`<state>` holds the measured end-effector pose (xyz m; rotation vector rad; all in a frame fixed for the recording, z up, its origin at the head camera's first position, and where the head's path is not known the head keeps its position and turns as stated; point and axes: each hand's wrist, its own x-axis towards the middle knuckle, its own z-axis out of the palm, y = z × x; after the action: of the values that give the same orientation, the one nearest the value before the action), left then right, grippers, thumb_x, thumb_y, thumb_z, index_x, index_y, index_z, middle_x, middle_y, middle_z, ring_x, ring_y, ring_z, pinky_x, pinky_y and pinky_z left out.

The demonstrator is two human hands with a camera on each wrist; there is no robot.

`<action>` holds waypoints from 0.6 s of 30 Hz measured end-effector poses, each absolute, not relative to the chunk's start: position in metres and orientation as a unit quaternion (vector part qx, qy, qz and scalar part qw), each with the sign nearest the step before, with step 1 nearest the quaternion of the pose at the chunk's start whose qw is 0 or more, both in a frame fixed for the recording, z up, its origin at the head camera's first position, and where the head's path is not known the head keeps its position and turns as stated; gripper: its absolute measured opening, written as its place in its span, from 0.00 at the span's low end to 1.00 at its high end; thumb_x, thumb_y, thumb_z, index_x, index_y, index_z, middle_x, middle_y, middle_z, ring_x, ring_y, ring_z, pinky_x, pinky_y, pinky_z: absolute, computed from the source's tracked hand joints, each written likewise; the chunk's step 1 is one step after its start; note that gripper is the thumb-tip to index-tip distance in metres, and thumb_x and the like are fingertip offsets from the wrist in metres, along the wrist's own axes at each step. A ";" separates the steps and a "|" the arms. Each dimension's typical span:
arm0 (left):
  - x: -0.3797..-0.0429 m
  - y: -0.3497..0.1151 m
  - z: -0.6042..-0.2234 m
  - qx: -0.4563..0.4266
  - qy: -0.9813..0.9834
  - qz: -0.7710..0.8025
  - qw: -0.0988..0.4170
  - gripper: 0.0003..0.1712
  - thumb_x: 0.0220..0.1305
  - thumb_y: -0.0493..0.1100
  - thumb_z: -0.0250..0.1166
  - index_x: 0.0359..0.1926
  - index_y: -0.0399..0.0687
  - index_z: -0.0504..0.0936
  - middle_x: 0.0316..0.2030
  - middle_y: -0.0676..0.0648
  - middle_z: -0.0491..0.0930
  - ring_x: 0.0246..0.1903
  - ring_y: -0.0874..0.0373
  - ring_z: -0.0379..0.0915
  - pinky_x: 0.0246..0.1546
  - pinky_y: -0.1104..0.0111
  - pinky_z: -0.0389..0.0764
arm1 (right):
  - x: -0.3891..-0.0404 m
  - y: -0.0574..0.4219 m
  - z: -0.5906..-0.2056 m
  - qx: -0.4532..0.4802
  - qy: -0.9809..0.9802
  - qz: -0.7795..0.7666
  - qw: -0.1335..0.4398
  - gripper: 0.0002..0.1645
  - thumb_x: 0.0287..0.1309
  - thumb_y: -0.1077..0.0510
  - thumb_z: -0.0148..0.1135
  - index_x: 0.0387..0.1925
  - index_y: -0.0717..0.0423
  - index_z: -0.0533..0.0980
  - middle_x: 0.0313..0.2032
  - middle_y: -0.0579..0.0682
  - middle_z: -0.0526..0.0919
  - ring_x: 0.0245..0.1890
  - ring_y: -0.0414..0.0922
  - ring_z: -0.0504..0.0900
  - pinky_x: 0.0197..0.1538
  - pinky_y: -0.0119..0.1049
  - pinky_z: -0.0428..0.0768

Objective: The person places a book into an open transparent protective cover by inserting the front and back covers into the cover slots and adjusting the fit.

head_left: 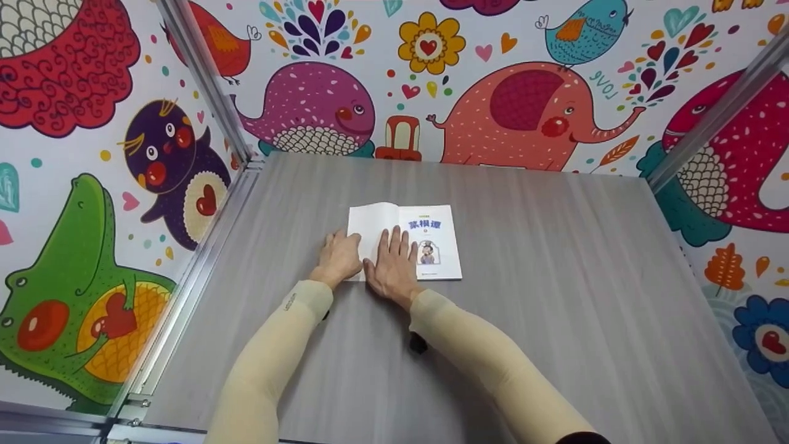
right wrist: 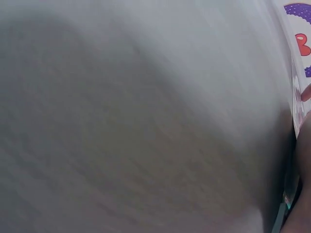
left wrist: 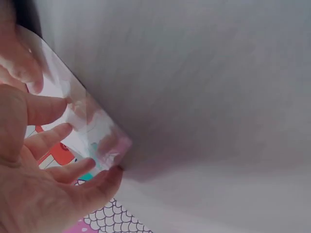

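Before a printed wall (head_left: 425, 105), a grey tabletop (head_left: 573, 259) carries an open book (head_left: 444, 234), slightly left of the middle and nearer the far edge than the near one. A person in pale sleeves (head_left: 271, 370) appears to be smoothing its left page (head_left: 377, 219); even pressure from the fold (head_left: 399, 213) outward, with a light touch at the rim, likely keeps the paper from creasing or sliding. The book lies beneath the right hand (head_left: 396, 265), flat across left page and fold with fingers straight, while the left hand (head_left: 340, 254) rests at that page's outer edge, fingers loosely bent and apart, no firm grip showing; a small picture (head_left: 428, 253) sits just beside the right hand's fingers
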<state>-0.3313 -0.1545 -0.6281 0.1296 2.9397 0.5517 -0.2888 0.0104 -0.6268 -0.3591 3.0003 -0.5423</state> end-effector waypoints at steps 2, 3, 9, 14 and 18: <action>-0.330 -0.154 -0.626 0.038 0.978 0.191 0.068 0.33 0.67 0.42 0.73 0.73 0.43 0.82 0.69 0.30 0.78 0.71 0.30 0.74 0.73 0.38 0.79 | -0.290 0.011 -0.628 -0.116 0.979 -0.166 0.032 0.52 0.84 0.34 0.43 0.90 0.64 0.48 0.91 0.71 0.44 0.92 0.69 0.45 0.90 0.71 0.48; -0.330 -0.154 -0.626 0.039 0.978 0.194 0.064 0.32 0.67 0.41 0.74 0.72 0.43 0.82 0.69 0.30 0.78 0.71 0.29 0.74 0.73 0.38 0.79 | -0.290 0.011 -0.628 -0.116 0.980 -0.156 0.033 0.52 0.84 0.34 0.42 0.90 0.64 0.48 0.91 0.71 0.44 0.92 0.69 0.45 0.90 0.71 0.48; -0.332 -0.154 -0.629 0.054 0.977 0.198 0.059 0.26 0.68 0.39 0.71 0.66 0.40 0.84 0.67 0.28 0.79 0.70 0.29 0.75 0.71 0.37 0.80 | -0.292 0.010 -0.622 -0.116 0.986 -0.099 0.069 0.53 0.85 0.32 0.38 0.90 0.65 0.46 0.91 0.71 0.42 0.92 0.69 0.44 0.91 0.71 0.49; -0.333 -0.155 -0.628 0.045 0.978 0.193 0.058 0.31 0.67 0.40 0.71 0.71 0.43 0.83 0.67 0.31 0.82 0.70 0.30 0.76 0.71 0.38 0.81 | -0.294 0.019 -0.602 -0.129 0.979 -0.146 0.061 0.52 0.84 0.33 0.42 0.89 0.66 0.53 0.89 0.71 0.54 0.90 0.69 0.56 0.89 0.67 0.59; -0.335 -0.152 -0.625 0.035 0.980 0.188 0.047 0.31 0.66 0.39 0.69 0.71 0.43 0.83 0.64 0.31 0.84 0.68 0.31 0.78 0.68 0.38 0.83 | -0.307 0.037 -0.606 -0.146 0.969 -0.200 -0.002 0.47 0.81 0.34 0.47 0.79 0.67 0.68 0.78 0.70 0.74 0.78 0.69 0.75 0.77 0.67 0.77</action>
<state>-0.3348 -0.1524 -0.6254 0.1076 2.9912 0.5739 -0.3069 0.0372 -0.6055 -0.4597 3.0474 -0.6291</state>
